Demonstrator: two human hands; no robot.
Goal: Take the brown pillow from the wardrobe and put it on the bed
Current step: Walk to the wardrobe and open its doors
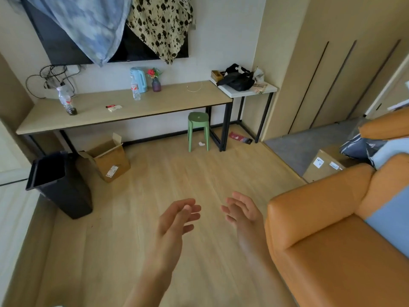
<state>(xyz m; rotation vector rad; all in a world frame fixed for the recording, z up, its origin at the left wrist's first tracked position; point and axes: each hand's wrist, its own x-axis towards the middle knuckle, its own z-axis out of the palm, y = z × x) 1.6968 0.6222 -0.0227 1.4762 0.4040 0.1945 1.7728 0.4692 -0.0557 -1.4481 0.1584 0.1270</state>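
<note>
Head view of a room at the outset of the task. The left hand [174, 218] and the right hand [243, 212] are raised side by side over the bare wooden floor [188, 173], palms turned towards each other, fingers [194, 209] loosely spread and holding nothing. The brown pillow is not visible anywhere in this view, so its position cannot be told. The tall beige panelled doors at upper right are probably the wardrobe [345, 69]; they stand closed, well apart from the hands. No bed is clearly in view; an orange sofa [321, 229] fills the lower right, with a blue cloth and a dark cushion on it. Ahead, a long desk [124, 111] carries bottles, a blue kettle [139, 79] and a small vase; a green stool [198, 129] stands beneath it, and a black bin [59, 185] and an open cardboard box [110, 160] rest on the floor to the left. Judged progress: nothing is done yet. Reaching the wardrobe, opening it, taking the pillow and carrying it to the bed all remain.
</note>
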